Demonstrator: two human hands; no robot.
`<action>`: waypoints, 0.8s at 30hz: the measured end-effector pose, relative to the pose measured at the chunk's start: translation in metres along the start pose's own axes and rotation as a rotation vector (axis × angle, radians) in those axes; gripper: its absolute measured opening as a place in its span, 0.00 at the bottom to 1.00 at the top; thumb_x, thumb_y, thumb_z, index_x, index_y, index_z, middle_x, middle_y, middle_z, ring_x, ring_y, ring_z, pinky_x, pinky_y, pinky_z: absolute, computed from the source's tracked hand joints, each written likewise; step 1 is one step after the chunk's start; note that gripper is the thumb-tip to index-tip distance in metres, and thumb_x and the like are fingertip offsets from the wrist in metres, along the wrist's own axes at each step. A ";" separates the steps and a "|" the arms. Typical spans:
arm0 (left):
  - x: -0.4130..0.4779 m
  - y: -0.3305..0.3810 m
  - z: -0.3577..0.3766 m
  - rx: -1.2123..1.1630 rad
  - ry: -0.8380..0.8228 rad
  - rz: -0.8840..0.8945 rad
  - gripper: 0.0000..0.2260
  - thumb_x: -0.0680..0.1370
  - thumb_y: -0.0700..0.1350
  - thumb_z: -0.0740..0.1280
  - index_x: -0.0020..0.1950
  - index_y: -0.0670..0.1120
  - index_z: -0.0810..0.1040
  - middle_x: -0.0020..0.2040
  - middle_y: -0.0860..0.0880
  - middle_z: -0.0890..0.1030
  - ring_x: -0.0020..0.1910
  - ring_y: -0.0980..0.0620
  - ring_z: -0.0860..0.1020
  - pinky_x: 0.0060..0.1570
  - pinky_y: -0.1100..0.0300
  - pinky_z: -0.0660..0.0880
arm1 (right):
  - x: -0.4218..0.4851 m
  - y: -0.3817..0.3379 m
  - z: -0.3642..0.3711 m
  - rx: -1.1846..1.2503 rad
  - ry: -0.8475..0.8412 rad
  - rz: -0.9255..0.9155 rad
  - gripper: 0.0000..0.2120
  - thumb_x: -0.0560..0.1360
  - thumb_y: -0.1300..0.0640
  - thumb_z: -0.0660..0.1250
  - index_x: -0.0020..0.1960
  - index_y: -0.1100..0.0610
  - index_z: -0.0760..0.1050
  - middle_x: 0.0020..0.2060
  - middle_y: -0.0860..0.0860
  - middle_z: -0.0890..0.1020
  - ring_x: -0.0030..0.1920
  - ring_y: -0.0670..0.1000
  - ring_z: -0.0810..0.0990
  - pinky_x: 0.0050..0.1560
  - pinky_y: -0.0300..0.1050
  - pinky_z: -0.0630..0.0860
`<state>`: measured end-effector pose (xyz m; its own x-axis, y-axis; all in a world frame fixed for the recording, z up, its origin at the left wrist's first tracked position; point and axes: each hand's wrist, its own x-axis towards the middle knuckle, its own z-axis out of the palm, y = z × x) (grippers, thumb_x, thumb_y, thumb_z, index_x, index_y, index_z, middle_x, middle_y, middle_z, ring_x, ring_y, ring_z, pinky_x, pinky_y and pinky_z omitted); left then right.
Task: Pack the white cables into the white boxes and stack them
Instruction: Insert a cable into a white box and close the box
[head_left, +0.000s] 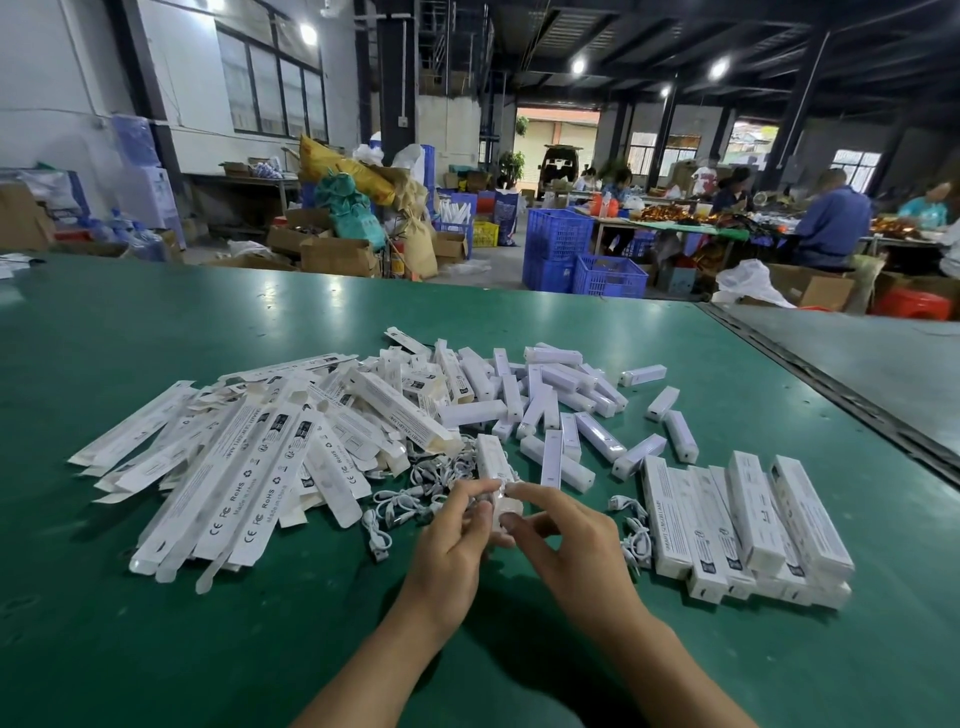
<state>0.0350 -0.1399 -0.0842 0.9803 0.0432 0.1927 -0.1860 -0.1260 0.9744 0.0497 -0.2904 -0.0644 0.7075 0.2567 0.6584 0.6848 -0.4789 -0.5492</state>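
Observation:
Both my hands meet over the green table (156, 364) and hold one long white box (493, 462) that points away from me. My left hand (457, 535) grips its near end from the left. My right hand (561, 535) pinches the flap at that same end. Loose white cables (415, 493) lie in a tangle just left of and behind my hands, and a few more cables (636, 535) lie to the right. Whether a cable is inside the held box is hidden. Filled boxes (753, 525) lie stacked in rows at the right.
A heap of flat unfolded box sleeves (249, 467) covers the left of the table. Several small white lamp bars (561, 405) lie scattered behind my hands. A seam (831, 395) divides this table from a grey one at the right. Workers, blue crates and cartons stand far behind.

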 end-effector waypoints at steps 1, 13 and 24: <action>0.000 -0.001 0.000 0.000 0.005 0.003 0.11 0.84 0.49 0.58 0.59 0.62 0.77 0.45 0.57 0.84 0.45 0.59 0.83 0.48 0.63 0.73 | 0.000 0.000 0.000 0.009 0.007 0.006 0.11 0.73 0.61 0.74 0.56 0.57 0.81 0.42 0.43 0.83 0.39 0.39 0.83 0.41 0.27 0.75; 0.002 0.001 0.000 -0.008 0.011 0.003 0.13 0.84 0.49 0.59 0.55 0.68 0.77 0.46 0.58 0.84 0.44 0.59 0.82 0.48 0.61 0.74 | 0.001 0.003 0.000 0.020 0.050 -0.059 0.08 0.70 0.66 0.76 0.50 0.62 0.85 0.51 0.53 0.85 0.44 0.43 0.85 0.46 0.34 0.80; -0.001 0.003 -0.002 0.007 -0.009 0.032 0.09 0.77 0.65 0.59 0.55 0.72 0.75 0.45 0.62 0.84 0.46 0.62 0.82 0.43 0.72 0.74 | 0.001 0.000 -0.002 0.029 0.014 -0.039 0.05 0.72 0.66 0.74 0.48 0.61 0.85 0.50 0.50 0.85 0.43 0.43 0.84 0.45 0.39 0.81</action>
<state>0.0335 -0.1380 -0.0808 0.9744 0.0304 0.2229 -0.2170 -0.1339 0.9669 0.0501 -0.2917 -0.0634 0.6777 0.2632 0.6867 0.7170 -0.4441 -0.5373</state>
